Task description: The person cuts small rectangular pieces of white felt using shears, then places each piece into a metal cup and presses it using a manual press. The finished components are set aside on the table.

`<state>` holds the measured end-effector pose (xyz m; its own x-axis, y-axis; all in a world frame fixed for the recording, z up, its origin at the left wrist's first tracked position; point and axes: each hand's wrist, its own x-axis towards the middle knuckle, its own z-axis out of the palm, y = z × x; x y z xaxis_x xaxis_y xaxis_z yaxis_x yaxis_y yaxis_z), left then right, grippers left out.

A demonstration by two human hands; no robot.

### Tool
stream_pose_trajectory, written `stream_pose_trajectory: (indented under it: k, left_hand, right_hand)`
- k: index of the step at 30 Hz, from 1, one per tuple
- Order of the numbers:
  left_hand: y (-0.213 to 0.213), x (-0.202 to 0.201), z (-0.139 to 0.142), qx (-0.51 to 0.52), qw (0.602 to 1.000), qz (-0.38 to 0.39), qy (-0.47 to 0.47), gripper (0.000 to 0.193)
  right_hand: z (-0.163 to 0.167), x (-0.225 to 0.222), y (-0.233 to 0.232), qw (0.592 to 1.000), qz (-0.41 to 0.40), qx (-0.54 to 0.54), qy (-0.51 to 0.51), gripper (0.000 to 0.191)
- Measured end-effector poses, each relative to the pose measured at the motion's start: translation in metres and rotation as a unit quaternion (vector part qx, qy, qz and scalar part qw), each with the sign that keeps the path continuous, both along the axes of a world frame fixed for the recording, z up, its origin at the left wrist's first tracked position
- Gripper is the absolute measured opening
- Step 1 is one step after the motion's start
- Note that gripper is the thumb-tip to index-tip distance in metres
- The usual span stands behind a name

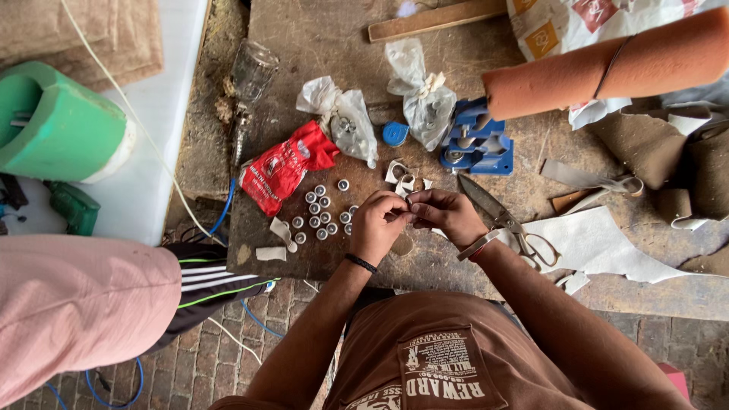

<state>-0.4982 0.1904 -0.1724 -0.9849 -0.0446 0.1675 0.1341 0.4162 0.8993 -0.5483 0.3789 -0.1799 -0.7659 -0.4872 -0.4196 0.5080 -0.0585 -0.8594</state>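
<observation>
— What are the hands doing, nearest to the wearer?

— The left hand [377, 225] and the right hand [448, 215] meet over the wooden board [319, 45]. Both have their fingers curled in tight, the fingertips [408, 203] of the two hands pinched together on a small pale piece [409, 199] held between them. It is too small to tell what it is.

— And just past the fingers?

— A cluster of small silver caps [322, 214] lies on the board just left of the left hand. Scissors [507, 222] rest right of the right hand, beside a white sheet [600, 243].

— Farther out?

— A few cut white scraps [401, 175], a red packet [285, 165], two knotted clear plastic bags [345, 118], a round blue lid [395, 134] and a blue metal press tool [477, 140]. Beyond those lies an orange roll [607, 64].
</observation>
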Motion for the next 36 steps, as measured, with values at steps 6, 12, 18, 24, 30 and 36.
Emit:
stream_pose_trajectory:
  k: [6, 12, 18, 24, 30, 36]
  left_hand:
    - [-0.002, 0.030, 0.012, -0.046, 0.998, -0.032, 0.029, 0.018]
    - [-0.007, 0.040, 0.013, 0.014, 0.995, -0.100, 0.007, 0.014]
    - [-0.011, 0.047, 0.023, 0.265, 0.954, -0.123, -0.068, 0.017]
    - [-0.011, 0.054, 0.047, 0.125, 0.983, -0.123, 0.052, 0.017]
    - [-0.022, 0.054, 0.047, 0.050, 0.985, -0.150, 0.069, 0.009]
    - [-0.044, 0.030, -0.009, -0.039, 0.998, -0.032, 0.048, 0.004]
  right_hand:
    - [-0.002, 0.026, 0.008, 1.000, 0.017, -0.007, -0.005, 0.028]
    - [-0.001, 0.046, 0.016, 0.993, 0.012, -0.105, -0.050, 0.023]
    - [0.020, 0.067, 0.018, 0.984, -0.019, -0.172, 0.030, 0.030]
    - [0.042, 0.083, 0.018, 0.991, -0.028, -0.105, 0.076, 0.028]
    - [0.044, 0.099, 0.007, 0.989, -0.055, -0.127, 0.043, 0.027]
    - [0.028, 0.100, 0.003, 0.985, -0.141, -0.092, -0.046, 0.024]
